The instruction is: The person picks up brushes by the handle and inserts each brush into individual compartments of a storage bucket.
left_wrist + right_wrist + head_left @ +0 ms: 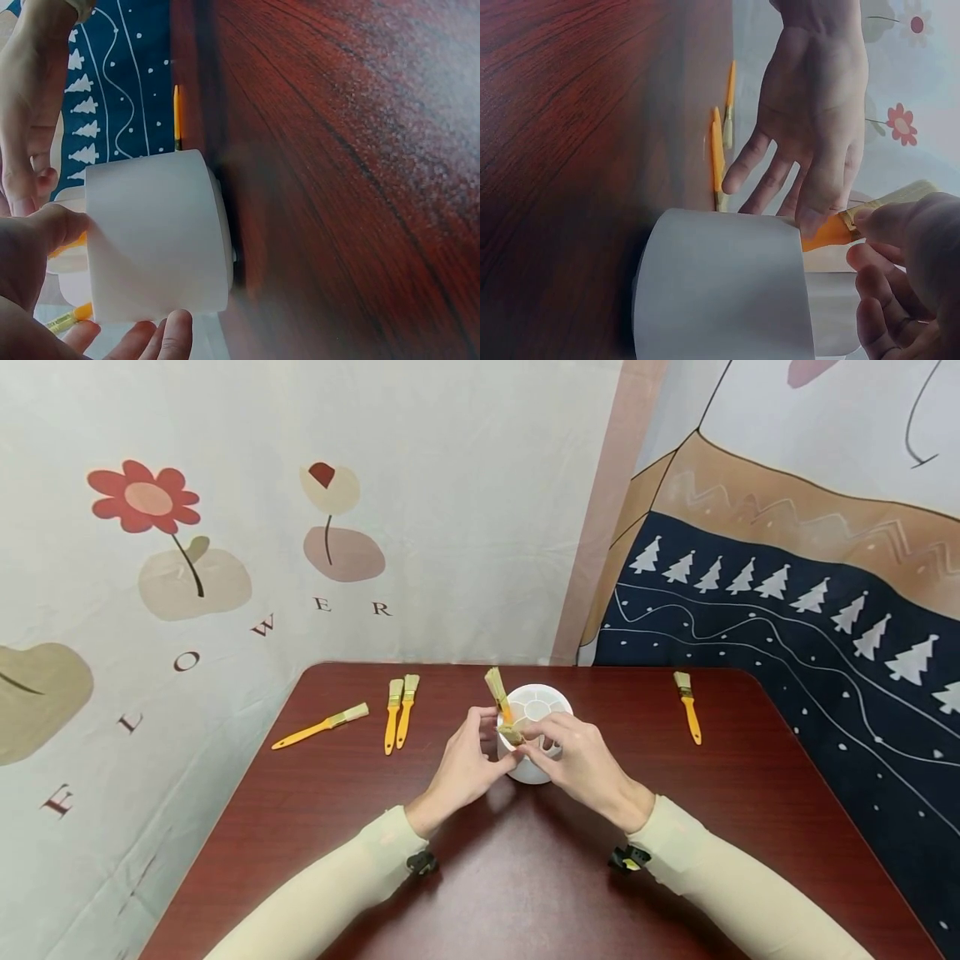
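A white cup [534, 772] with a compartmented palette top stands mid-table. My left hand [467, 762] holds its left side, thumb at the rim and fingers along the wall in the left wrist view. One paintbrush [496, 687] stands in the cup, pale bristles up. My right hand [587, 768] pinches a second paintbrush [829, 234] around its metal band, bristles up. The orange handle of that brush points down into the cup at the rim, close by the left thumb. The handle's lower end is hidden inside the cup.
To the left lie a slanted paintbrush [322, 727] and two side by side, a left paintbrush [392, 717] and a right paintbrush [407, 710]. Another paintbrush [687, 707] lies at the right. Hanging cloths [465, 527] stand behind the dark red table [510, 893].
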Motion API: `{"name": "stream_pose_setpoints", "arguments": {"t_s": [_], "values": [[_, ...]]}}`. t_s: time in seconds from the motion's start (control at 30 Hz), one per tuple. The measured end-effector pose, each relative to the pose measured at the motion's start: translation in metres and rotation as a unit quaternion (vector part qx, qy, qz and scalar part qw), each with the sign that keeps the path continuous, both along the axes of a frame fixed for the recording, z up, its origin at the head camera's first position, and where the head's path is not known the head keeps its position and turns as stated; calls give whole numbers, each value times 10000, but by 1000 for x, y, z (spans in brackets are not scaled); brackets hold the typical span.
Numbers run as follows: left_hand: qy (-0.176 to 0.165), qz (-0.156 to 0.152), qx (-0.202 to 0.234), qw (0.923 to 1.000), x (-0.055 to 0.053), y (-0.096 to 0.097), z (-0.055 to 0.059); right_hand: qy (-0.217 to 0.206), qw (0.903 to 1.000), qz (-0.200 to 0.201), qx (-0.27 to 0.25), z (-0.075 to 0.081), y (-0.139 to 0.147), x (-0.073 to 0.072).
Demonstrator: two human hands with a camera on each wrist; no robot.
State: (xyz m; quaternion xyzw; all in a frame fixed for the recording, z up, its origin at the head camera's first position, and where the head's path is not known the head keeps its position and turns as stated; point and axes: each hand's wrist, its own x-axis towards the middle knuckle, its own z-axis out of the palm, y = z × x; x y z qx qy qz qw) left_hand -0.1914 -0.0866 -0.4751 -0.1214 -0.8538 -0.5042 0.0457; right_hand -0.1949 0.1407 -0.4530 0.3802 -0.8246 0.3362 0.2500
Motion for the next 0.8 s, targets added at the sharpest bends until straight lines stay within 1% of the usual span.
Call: {"name": "stream_pose_setpoints", "arguments": {"t_s": [0.27,0.5,0.67,0.8], "values": [[32,11,-97,9999,0,1,2,65,10000,-30,34,1,3,2],[50,18,-185,9998,-3,1,1,263,9994,-74,-215,2,9,1],[-39,-42,-178,9998,-4,0,1,269,9991,-218,-262,4,16,2],[12,-78,-218,9997,-5,0,1,206,9989,-354,-239,6,24,2]]}}
